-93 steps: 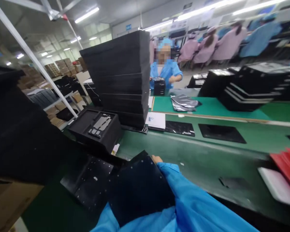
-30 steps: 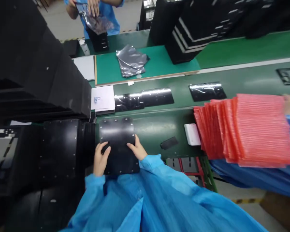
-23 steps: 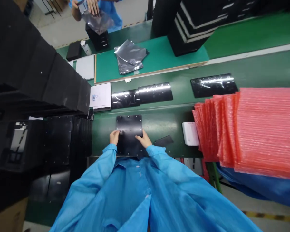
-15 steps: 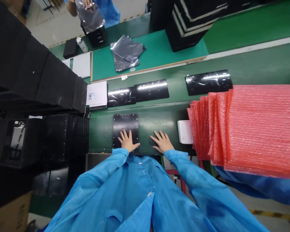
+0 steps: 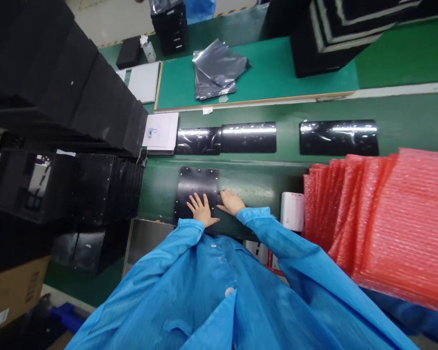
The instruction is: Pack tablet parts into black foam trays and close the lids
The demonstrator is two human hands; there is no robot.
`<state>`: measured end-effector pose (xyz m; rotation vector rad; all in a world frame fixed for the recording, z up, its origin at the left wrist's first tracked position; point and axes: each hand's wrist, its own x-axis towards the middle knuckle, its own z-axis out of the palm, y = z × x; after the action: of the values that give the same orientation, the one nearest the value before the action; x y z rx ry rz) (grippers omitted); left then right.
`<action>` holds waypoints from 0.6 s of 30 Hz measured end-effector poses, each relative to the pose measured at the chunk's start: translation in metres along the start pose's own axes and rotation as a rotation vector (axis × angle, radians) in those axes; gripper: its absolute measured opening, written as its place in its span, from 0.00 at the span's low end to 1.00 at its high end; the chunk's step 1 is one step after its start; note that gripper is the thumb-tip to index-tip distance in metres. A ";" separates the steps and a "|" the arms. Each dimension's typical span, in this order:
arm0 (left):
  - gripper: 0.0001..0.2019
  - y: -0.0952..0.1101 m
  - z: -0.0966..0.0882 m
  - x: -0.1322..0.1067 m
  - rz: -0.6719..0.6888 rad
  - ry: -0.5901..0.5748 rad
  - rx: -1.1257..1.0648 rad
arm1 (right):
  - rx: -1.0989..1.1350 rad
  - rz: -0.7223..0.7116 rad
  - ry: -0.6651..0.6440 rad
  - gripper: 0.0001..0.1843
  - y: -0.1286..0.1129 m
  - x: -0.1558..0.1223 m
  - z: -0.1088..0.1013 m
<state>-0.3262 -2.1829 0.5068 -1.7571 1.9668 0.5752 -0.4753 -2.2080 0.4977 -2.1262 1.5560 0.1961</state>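
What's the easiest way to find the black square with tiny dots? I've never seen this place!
Find the long green table beside the big pile of pink bubble wrap. Left of the pile, look for the black square plate under the person's left hand. The shiny black pieces above it have no dots, but this plate has little dots around its edges.

A green workbench carries a black perforated plate, 3 glossy black panels in a row, the first 2 touching, a white paper sheet, a white block, and a wood-edged green board under a crumpled silver bag.
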 end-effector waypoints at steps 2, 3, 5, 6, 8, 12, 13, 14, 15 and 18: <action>0.61 -0.002 0.002 -0.002 0.004 0.021 -0.021 | -0.001 -0.034 -0.011 0.21 0.000 -0.001 0.001; 0.60 -0.004 0.002 -0.003 0.014 0.021 -0.034 | -0.001 -0.042 -0.008 0.22 -0.001 -0.002 0.002; 0.60 -0.010 0.001 -0.006 0.035 0.009 -0.061 | -0.011 -0.035 0.048 0.26 -0.003 -0.008 0.005; 0.60 -0.012 0.000 -0.007 0.043 0.006 -0.074 | -0.022 -0.016 0.098 0.28 -0.004 -0.012 0.007; 0.59 -0.017 -0.002 -0.009 0.054 0.010 -0.098 | -0.044 0.048 0.191 0.33 -0.005 -0.021 0.013; 0.58 -0.025 -0.003 -0.009 0.068 -0.008 -0.137 | -0.036 0.147 0.125 0.28 -0.007 -0.030 0.018; 0.58 -0.027 -0.003 -0.007 0.071 -0.016 -0.143 | -0.034 0.130 0.085 0.25 -0.007 -0.029 0.016; 0.58 -0.029 -0.003 -0.006 0.075 -0.026 -0.148 | -0.036 0.095 0.047 0.24 -0.008 -0.026 0.014; 0.59 -0.030 -0.003 -0.005 0.079 -0.037 -0.152 | -0.041 0.051 0.011 0.22 -0.009 -0.022 0.011; 0.59 -0.025 -0.001 -0.002 0.081 -0.055 -0.161 | -0.057 -0.055 -0.079 0.19 -0.012 -0.005 0.002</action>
<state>-0.3014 -2.1843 0.5088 -1.7407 2.0097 0.8214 -0.4654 -2.2000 0.5020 -2.1751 1.4611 0.3050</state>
